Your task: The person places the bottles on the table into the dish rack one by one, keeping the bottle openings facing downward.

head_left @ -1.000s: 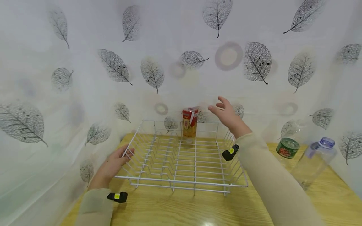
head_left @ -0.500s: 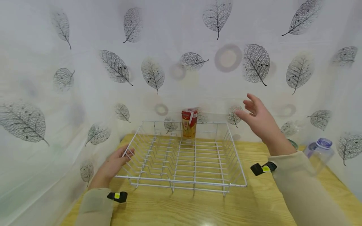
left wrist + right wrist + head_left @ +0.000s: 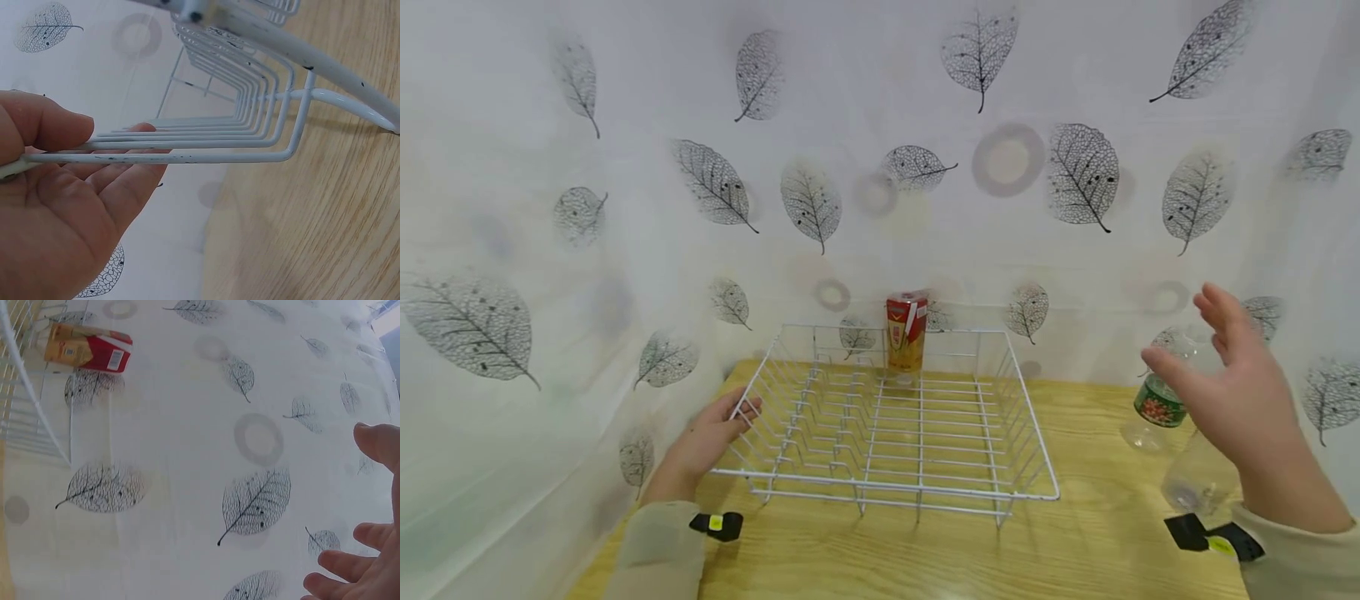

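A white wire dish rack (image 3: 917, 408) stands on the wooden table. My left hand (image 3: 711, 437) holds its left side; in the left wrist view, the thumb lies over the upper wire and the fingers (image 3: 134, 187) reach along the other side of the wires. At the rack's back stands a container with a red and gold label (image 3: 906, 333), clear at its foot. My right hand (image 3: 1240, 392) is raised at the far right, thumb and fingers spread, holding nothing. Nearest to it are a clear bottle with a green label (image 3: 1159, 402) and another clear bottle (image 3: 1198, 475), partly hidden by the hand.
A white curtain (image 3: 917, 225) printed with grey leaves hangs close behind the table and along its left side. Wooden tabletop (image 3: 1090, 467) shows between the rack and the bottles, and in front of the rack.
My right hand has moved right, from above the rack's back right corner to beside the bottles. The left hand stays on the rack, and the red and gold container has not moved.
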